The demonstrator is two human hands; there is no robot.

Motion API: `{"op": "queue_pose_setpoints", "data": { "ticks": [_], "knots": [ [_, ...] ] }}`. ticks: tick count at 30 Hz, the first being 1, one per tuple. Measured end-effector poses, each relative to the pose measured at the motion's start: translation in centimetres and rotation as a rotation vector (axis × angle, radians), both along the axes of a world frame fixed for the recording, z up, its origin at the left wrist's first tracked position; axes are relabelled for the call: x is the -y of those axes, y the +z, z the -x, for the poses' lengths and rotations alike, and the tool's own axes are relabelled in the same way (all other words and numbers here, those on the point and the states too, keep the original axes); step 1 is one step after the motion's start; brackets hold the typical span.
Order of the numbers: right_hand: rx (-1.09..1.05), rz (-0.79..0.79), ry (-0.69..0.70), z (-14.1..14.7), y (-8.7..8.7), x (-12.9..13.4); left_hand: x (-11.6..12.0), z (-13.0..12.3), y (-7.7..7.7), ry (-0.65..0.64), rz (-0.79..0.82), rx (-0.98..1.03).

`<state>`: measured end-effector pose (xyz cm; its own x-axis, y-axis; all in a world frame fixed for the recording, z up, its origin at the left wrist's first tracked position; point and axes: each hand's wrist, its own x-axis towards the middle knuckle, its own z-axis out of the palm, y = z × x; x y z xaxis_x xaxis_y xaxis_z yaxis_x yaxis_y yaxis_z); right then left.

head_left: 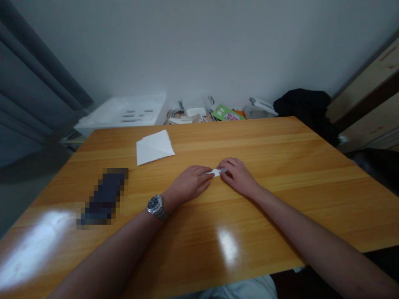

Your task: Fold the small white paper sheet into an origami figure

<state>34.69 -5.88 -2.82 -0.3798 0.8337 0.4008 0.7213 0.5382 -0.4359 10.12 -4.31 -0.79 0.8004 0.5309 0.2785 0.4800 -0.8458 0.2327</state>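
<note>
A small white piece of folded paper (216, 172) lies between my two hands over the middle of the wooden table. My left hand (193, 182), with a metal watch (156, 204) on its wrist, pinches the paper's left end. From the other side, my right hand (236, 174) has its thumb and fingers closed on the right end. Fingers cover both ends, so only the middle part shows. Behind and left of my left hand rests a stack of white paper sheets (154, 148).
A blurred-out dark rectangular object (106, 197) lies on the wooden table (264, 143) at the left. Beyond the far edge are a white tray-like piece (124, 110), a green booklet (226, 113), assorted items and a black cloth or bag (302, 104).
</note>
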Motion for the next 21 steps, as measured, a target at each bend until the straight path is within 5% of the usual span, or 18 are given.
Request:
{"op": "queue_pose_setpoints", "data": {
  "ticks": [6, 21],
  "knots": [
    [-0.039, 0.004, 0.180, -0.17, 0.27, 0.06, -0.06, 0.02, -0.16, 0.005, 0.009, 0.016],
    [-0.085, 0.042, 0.219, 0.28, 0.55, 0.48, -0.36, -0.27, -0.64, 0.060, 0.094, 0.113]
  ]
}}
